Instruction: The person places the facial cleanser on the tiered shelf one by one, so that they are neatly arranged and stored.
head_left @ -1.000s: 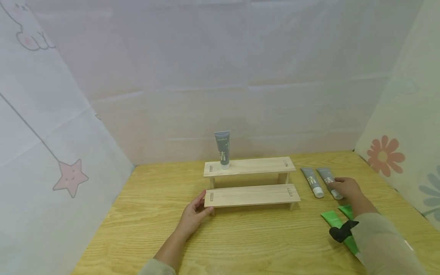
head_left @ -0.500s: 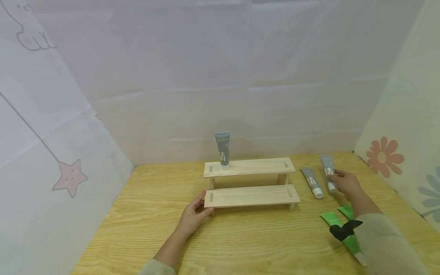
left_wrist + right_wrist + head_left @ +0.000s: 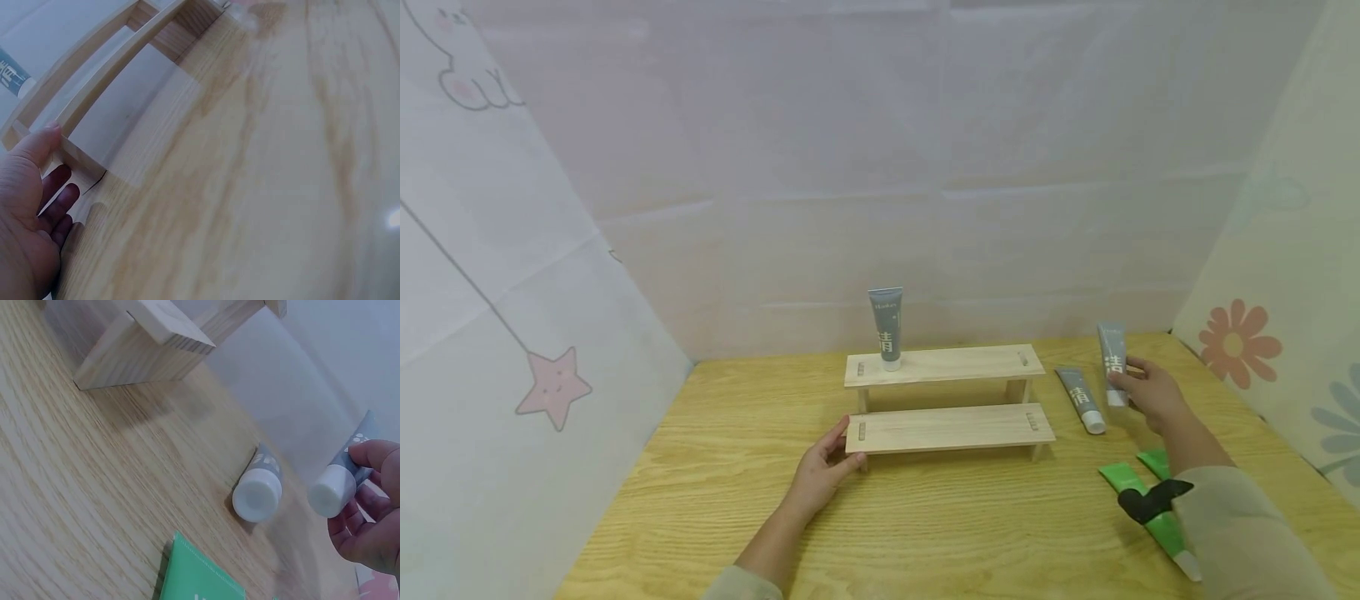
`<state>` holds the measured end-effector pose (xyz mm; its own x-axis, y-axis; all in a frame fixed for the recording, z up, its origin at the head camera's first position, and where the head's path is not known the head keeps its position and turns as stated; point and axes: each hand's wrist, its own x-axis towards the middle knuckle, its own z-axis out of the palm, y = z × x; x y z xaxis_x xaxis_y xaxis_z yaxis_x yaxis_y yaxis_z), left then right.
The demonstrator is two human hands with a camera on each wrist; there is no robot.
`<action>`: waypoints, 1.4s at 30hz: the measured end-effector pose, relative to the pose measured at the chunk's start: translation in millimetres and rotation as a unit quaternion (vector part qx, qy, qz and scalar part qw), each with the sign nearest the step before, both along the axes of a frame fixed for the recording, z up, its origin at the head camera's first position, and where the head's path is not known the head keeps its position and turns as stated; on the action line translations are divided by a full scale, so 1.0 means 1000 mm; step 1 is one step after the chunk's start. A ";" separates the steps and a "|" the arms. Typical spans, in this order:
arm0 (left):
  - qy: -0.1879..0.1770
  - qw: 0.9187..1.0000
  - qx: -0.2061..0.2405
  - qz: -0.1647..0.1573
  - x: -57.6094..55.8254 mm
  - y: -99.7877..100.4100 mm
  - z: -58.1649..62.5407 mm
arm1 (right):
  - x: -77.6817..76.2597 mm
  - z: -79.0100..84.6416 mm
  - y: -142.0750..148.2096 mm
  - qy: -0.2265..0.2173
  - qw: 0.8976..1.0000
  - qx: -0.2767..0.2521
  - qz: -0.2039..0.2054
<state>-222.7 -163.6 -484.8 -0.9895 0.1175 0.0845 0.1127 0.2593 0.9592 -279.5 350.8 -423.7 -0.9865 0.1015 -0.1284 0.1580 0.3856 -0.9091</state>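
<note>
My right hand (image 3: 1153, 393) pinches a grey-blue squeeze tube (image 3: 1113, 354) with a white cap, holding it nearly upright above the table at the right. In the right wrist view the held tube (image 3: 354, 459) shows its cap toward the camera. With thumb and fingers, my left hand (image 3: 822, 473) grips the left end of the lower tier of a two-step wooden rack (image 3: 951, 427). The left wrist view shows the thumb (image 3: 44, 139) on the board's front edge. Another grey-blue tube (image 3: 886, 327) stands cap down on the upper tier, near its left end.
A second grey-blue tube (image 3: 1082, 400) lies on the table (image 3: 970, 525) between rack and right hand. Green tubes (image 3: 1123, 477) lie nearer, partly under the right forearm and its black wrist strap (image 3: 1152, 502). Cloth-covered walls (image 3: 1037, 250) enclose the back and sides.
My right hand has lifted the grey-blue tube off the table and tipped it toward upright, cap down. The left hand has stayed at the rack's end.
</note>
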 end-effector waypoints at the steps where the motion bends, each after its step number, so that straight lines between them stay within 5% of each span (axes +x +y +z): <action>1: 0.000 1.000 -0.001 0.000 0.000 0.000 0.000 | 0.000 0.001 -0.002 0.008 1.000 -0.003 -0.002; 27: -0.003 1.000 -0.004 -0.009 -0.003 -0.002 -0.003 | -0.006 0.045 -0.056 0.165 0.981 -0.103 -0.014; 42: -0.001 1.000 -0.002 -0.003 -0.002 -0.002 -0.004 | -0.004 0.066 -0.112 0.166 0.978 -0.122 0.019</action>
